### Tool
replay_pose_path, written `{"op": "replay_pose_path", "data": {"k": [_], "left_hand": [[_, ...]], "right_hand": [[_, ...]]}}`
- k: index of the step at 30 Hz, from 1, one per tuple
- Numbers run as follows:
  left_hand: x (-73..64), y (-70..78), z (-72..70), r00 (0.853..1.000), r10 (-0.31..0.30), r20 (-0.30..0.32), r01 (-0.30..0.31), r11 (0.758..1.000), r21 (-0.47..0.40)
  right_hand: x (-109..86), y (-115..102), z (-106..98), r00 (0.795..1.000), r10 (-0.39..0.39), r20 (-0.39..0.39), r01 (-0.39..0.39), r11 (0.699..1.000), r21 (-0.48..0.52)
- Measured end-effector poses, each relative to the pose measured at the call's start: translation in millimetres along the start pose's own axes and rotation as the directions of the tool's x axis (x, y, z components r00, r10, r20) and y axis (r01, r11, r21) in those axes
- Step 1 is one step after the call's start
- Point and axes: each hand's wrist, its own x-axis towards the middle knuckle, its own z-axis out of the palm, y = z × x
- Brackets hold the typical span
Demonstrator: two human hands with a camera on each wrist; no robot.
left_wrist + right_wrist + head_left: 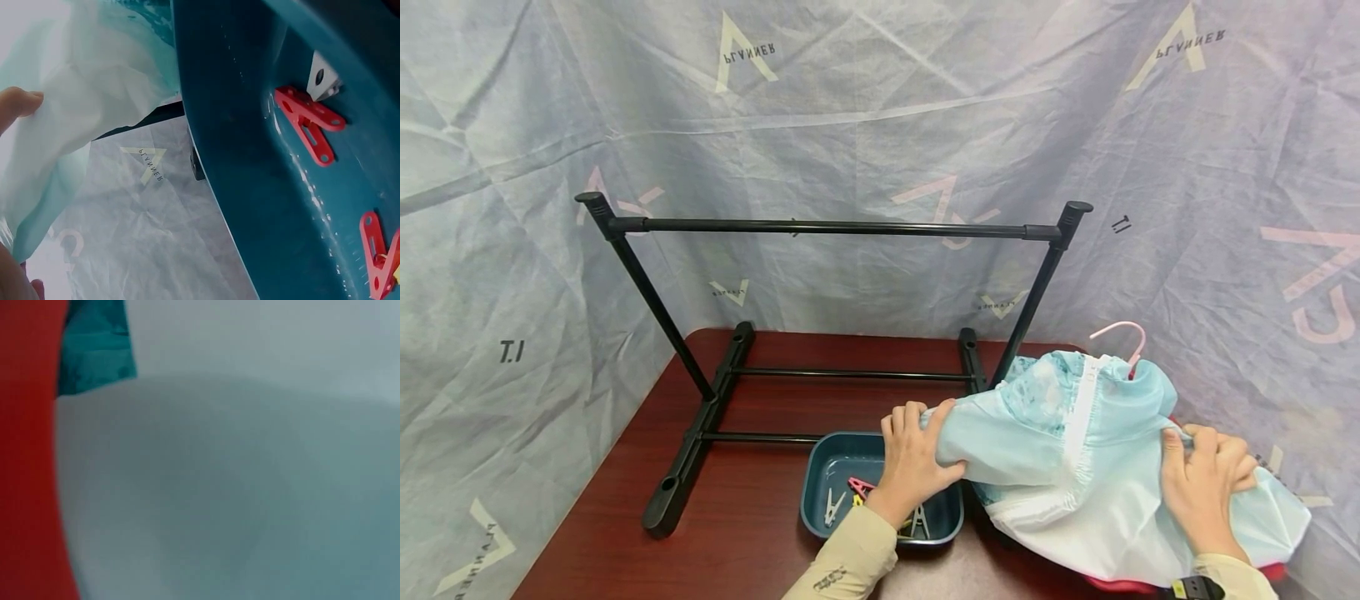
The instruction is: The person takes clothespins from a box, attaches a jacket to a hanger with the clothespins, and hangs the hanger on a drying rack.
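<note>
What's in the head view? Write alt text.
A person's left hand and right hand grip a pale blue jacket on a pink hanger. A black rack stands on the table; a blue tub of clothespins shows partly behind the left hand.

Pale blue and white jacket (1120, 471), white zip (1082, 404), pink hanger (1143, 337).
Rack (835, 227) black, worktop (760, 508) reddish brown, tray (847, 454) dark teal, clips (860, 487) red, white and yellow; the grey cloth (850, 92) bears pale yellow and pink shapes (727, 50) with dark lettering (748, 54).
</note>
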Motion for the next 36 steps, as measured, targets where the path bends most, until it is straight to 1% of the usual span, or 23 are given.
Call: {"op": "replay_pose_path", "data": {"k": [9,19,24,27,32,36], "left_hand": [[0.2,-3.7,0.5,1.0,0.005,-0.017,-0.005,1.0,0.005],[-1.3,-6.6,-1.6,1.0,-0.007,0.0,0.007,1.0,-0.007],[-1.9,-7.7,-0.7,1.0,-0.006,0.001,0.006,1.0,-0.012],[-2.4,-8.6,0.0,1.0,0.001,-0.01,-0.001,1.0,-0.007],[-2.2,-10.1,0.6,0.999,0.011,-0.049,-0.01,1.0,0.005],[-1.2,-11.4,-0.4,0.998,0.007,-0.055,-0.007,1.0,0.006]], "right_hand": [[-1.2,-2.2,1.6,0.998,-0.04,-0.054,0.042,0.999,0.025],[0.1,-4.2,2.8,0.995,-0.059,-0.075,0.062,0.997,0.04],[-0.2,-4.1,3.6,0.996,-0.054,-0.072,0.057,0.998,0.04],[-0.2,-4.4,4.1,0.997,-0.044,-0.067,0.047,0.998,0.04],[-0.5,-5.4,4.2,0.997,-0.035,-0.066,0.037,0.999,0.036],[-0.5,-6.2,3.9,0.997,-0.036,-0.071,0.039,0.999,0.036]]}}
